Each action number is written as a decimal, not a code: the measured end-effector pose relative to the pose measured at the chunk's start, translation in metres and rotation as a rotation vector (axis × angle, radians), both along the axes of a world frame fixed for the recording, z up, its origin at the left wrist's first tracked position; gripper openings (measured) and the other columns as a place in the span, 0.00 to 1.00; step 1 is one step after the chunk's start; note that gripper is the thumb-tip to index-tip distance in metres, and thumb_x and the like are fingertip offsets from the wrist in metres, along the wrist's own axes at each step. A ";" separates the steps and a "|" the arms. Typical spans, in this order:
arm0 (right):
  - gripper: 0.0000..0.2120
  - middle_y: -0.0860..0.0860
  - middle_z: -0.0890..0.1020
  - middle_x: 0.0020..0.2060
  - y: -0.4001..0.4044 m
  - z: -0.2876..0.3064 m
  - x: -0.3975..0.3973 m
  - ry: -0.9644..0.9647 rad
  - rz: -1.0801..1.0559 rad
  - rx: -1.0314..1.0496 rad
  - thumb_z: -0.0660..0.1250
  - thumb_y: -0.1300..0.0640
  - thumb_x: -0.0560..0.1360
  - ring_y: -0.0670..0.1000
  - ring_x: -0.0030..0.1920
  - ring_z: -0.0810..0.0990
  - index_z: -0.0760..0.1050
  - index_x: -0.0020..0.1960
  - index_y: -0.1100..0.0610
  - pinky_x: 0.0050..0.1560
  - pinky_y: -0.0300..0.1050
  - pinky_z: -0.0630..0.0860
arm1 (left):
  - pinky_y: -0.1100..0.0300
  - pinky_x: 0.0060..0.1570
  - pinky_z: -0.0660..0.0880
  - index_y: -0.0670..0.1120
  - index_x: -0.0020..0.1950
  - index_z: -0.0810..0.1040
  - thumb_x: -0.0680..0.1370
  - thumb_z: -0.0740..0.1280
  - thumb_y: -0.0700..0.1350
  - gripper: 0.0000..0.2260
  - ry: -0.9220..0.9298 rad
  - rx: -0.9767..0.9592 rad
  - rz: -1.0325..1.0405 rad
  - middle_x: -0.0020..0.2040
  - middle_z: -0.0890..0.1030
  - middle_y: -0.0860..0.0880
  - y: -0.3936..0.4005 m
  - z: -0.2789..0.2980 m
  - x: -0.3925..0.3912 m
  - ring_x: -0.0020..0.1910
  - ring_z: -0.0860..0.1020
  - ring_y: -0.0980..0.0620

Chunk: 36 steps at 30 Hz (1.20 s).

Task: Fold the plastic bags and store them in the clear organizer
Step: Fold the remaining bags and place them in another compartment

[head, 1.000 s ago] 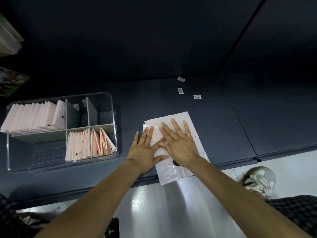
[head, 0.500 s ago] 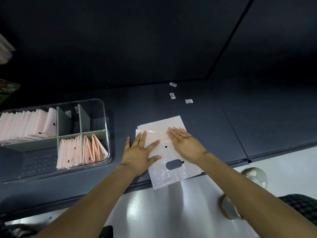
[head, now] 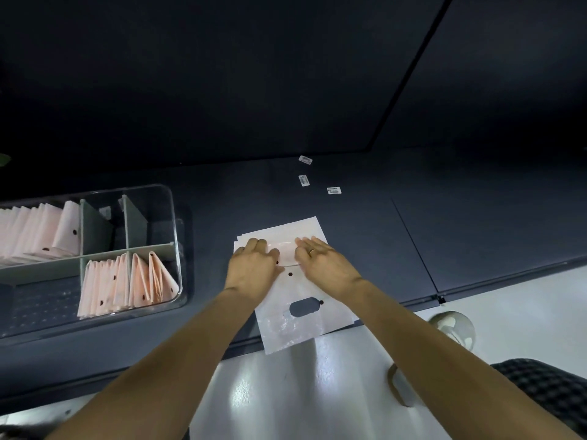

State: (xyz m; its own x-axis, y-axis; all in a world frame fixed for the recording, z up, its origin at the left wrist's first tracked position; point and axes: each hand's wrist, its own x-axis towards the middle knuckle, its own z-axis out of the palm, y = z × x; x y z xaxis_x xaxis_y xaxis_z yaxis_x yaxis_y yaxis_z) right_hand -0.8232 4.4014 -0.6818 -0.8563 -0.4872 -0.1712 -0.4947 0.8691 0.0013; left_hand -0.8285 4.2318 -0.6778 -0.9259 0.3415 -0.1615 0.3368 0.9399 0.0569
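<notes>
The bag [head: 295, 315] lies on a stack at the counter's [head: 365, 236] near edge, its handle end overhanging, probably for easy reach. The left hand [head: 252, 269] and right hand [head: 320, 260] rest on it, fingers curled at a crease, likely starting a fold. The organizer [head: 176, 217], part-filled, sits toward the left edge.
</notes>
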 end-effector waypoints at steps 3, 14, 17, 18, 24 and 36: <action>0.19 0.59 0.67 0.71 0.003 0.001 -0.007 -0.032 -0.110 -0.087 0.52 0.69 0.78 0.56 0.73 0.62 0.64 0.68 0.65 0.73 0.40 0.49 | 0.56 0.49 0.71 0.48 0.61 0.75 0.79 0.59 0.58 0.18 -0.037 0.093 0.040 0.63 0.71 0.50 0.001 -0.002 -0.003 0.63 0.69 0.50; 0.14 0.49 0.74 0.65 0.000 0.045 -0.017 -0.020 -0.471 -0.772 0.64 0.58 0.78 0.48 0.65 0.71 0.73 0.63 0.57 0.62 0.32 0.60 | 0.59 0.34 0.64 0.50 0.38 0.72 0.78 0.60 0.42 0.09 -0.021 0.205 0.153 0.40 0.79 0.47 -0.007 0.028 -0.025 0.38 0.74 0.44; 0.21 0.47 0.72 0.66 -0.011 0.063 -0.009 -0.040 -0.773 -1.229 0.65 0.55 0.78 0.44 0.63 0.70 0.67 0.69 0.54 0.62 0.36 0.66 | 0.59 0.34 0.68 0.48 0.37 0.79 0.78 0.65 0.46 0.10 -0.152 0.757 0.450 0.34 0.78 0.49 -0.017 0.050 -0.025 0.36 0.75 0.47; 0.20 0.48 0.74 0.64 -0.016 0.067 -0.006 -0.103 -0.824 -1.320 0.64 0.55 0.78 0.44 0.63 0.72 0.67 0.69 0.55 0.62 0.37 0.68 | 0.59 0.37 0.72 0.46 0.36 0.80 0.77 0.66 0.45 0.10 -0.248 0.998 0.563 0.34 0.79 0.48 -0.019 0.059 -0.021 0.36 0.76 0.48; 0.14 0.53 0.82 0.53 -0.048 0.086 0.026 -0.459 -0.813 -1.420 0.66 0.57 0.77 0.48 0.52 0.82 0.76 0.61 0.59 0.52 0.40 0.79 | 0.59 0.43 0.79 0.42 0.47 0.82 0.77 0.68 0.43 0.06 -0.620 1.501 0.822 0.44 0.84 0.45 -0.037 0.091 0.019 0.42 0.82 0.50; 0.03 0.50 0.86 0.40 -0.063 0.110 0.066 -0.572 -0.837 -1.353 0.73 0.55 0.71 0.52 0.45 0.85 0.81 0.43 0.54 0.54 0.58 0.76 | 0.65 0.35 0.78 0.37 0.46 0.81 0.75 0.68 0.36 0.03 -0.643 1.541 0.719 0.43 0.83 0.43 -0.066 0.110 0.063 0.37 0.83 0.54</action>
State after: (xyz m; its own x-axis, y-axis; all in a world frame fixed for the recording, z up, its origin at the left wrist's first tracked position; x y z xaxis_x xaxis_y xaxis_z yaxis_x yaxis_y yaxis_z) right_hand -0.7577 4.3387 -0.5721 -0.9173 -0.0113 -0.3981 0.3950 0.1019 -0.9130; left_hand -0.7654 4.1658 -0.5682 -0.8720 0.1206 -0.4744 -0.4880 -0.1372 0.8620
